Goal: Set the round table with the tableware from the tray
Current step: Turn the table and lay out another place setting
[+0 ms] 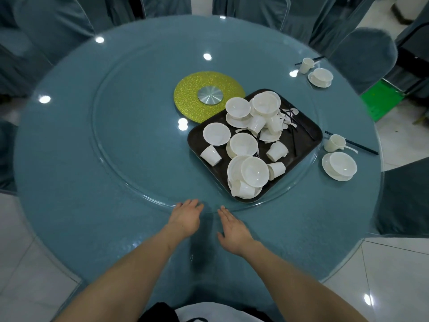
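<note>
A round table (69,173) with a blue-green cloth under glass fills most of the view, ringed by chairs in matching covers (362,59). A large clear glass turntable (120,159) sits on it, with a glittery yellow-green disc (185,94) and a metal hub (210,95) at its centre.

A dark tray (308,133) lies on the right half of the turntable, one corner overlapping the disc and its near corner close to the turntable's near rim. It carries a loose heap of white tableware: bowls (243,143) and saucers (216,134), some stacked, small cups (210,155) lying on their sides, white spoons (291,112) and dark chopsticks (306,131) toward the tray's far right edge.

Two places are laid on the table's right edge, outside the turntable. The nearer one has a bowl on a saucer (339,166), an upright cup (334,142), a spoon and a pair of chopsticks (352,143). The farther one has a bowl on a saucer (320,77), a cup (306,65) and chopsticks behind it.

Both bare forearms reach in from the near edge. The left hand (185,219) is palm down, fingers straight and slightly spread, their tips at the turntable's near rim; it holds nothing. The right hand (233,226) lies just beside it, turned partly on edge with fingers straight and together, their tips also at the rim, holding nothing. Whether the fingertips press the glass cannot be told.
</note>
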Tool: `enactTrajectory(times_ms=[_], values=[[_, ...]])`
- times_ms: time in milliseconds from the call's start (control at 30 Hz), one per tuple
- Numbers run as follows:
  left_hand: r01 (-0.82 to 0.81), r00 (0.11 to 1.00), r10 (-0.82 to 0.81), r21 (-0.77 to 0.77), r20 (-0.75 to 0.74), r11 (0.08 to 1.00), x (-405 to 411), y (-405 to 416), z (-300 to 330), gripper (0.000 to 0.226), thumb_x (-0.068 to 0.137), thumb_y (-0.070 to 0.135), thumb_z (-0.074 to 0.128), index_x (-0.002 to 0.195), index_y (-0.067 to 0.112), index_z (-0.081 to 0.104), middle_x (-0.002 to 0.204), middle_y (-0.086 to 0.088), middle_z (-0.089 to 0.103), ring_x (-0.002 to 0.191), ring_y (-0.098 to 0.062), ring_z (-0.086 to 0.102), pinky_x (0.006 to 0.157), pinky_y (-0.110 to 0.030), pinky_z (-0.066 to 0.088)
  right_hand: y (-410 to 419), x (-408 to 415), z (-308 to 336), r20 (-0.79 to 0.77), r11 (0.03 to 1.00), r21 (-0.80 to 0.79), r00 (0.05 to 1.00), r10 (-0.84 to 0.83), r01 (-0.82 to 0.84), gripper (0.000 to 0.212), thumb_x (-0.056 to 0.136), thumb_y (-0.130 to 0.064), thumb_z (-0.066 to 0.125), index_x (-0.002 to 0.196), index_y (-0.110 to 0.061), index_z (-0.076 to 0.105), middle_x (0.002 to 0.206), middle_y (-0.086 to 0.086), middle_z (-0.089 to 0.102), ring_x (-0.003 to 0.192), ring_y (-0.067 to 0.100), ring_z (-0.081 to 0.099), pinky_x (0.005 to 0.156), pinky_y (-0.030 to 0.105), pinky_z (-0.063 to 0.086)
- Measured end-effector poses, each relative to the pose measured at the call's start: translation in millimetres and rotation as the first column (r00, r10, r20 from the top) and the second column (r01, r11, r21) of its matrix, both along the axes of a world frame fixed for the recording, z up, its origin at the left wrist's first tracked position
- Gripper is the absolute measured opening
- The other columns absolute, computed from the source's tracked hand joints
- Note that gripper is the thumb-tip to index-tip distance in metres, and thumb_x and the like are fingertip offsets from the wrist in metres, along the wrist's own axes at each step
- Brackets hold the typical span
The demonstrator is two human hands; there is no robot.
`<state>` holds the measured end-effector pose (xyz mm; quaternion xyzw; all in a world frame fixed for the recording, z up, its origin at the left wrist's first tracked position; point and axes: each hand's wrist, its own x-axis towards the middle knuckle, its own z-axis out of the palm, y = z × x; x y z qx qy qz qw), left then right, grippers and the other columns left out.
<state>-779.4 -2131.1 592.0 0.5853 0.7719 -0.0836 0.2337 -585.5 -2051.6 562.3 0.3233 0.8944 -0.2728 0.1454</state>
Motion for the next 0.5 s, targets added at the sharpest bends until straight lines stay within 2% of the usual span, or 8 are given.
enactTrajectory(times_ms=[100, 200, 367, 500], values=[[0.051, 0.997, -0.050, -0.002, 0.057, 0.999, 2, -3, -2, 0.063, 0.094, 0.019, 0.045, 0.154, 0.021, 0.027, 0.164, 0.003, 0.014, 0.149, -0.019, 0.019, 0.119, -0.042, 0.024, -2, -9, -1, -0.062, 0.995, -0.102, 0.998, -0.011, 0.004, 0.079, 0.097, -0.030, 0.053, 0.162, -0.010, 0.014, 0.170, 0.006, 0.013, 0.156, 0.017, 0.014, 0.126, 0.033, 0.018], [0.064, 0.993, -0.065, 0.007, 0.097, 0.998, 4, -4, -1, 0.065, 0.093, 0.017, 0.045, 0.155, 0.020, 0.025, 0.165, 0.002, 0.012, 0.151, -0.019, 0.015, 0.121, -0.041, 0.021, -7, -9, 2, -0.106, 0.971, -0.221, 0.987, -0.120, 0.095, 0.068, 0.097, -0.031, 0.056, 0.158, -0.016, 0.030, 0.162, 0.003, 0.036, 0.146, 0.019, 0.037, 0.120, 0.032, 0.030], [0.041, 0.997, -0.041, 0.001, 0.067, 0.999, 3, -7, -3, 0.065, 0.093, 0.017, 0.043, 0.155, 0.019, 0.024, 0.164, 0.000, 0.016, 0.150, -0.022, 0.017, 0.121, -0.041, 0.020, -4, 14, -3, -0.180, 0.966, -0.181, 0.960, -0.215, 0.183, 0.045, 0.095, -0.019, 0.055, 0.140, -0.017, 0.056, 0.143, -0.001, 0.056, 0.134, 0.015, 0.050, 0.115, 0.031, 0.037], [0.017, 1.000, -0.018, -0.051, -0.013, 0.999, -3, -21, -6, 0.069, 0.093, 0.017, 0.043, 0.157, 0.019, 0.017, 0.165, 0.000, 0.012, 0.150, -0.022, 0.016, 0.120, -0.046, 0.021, 11, 25, -1, -0.180, 0.948, -0.117, 0.933, -0.312, 0.294, 0.036, 0.096, -0.019, 0.055, 0.130, -0.015, 0.065, 0.130, 0.001, 0.063, 0.122, 0.020, 0.057, 0.107, 0.033, 0.044]])
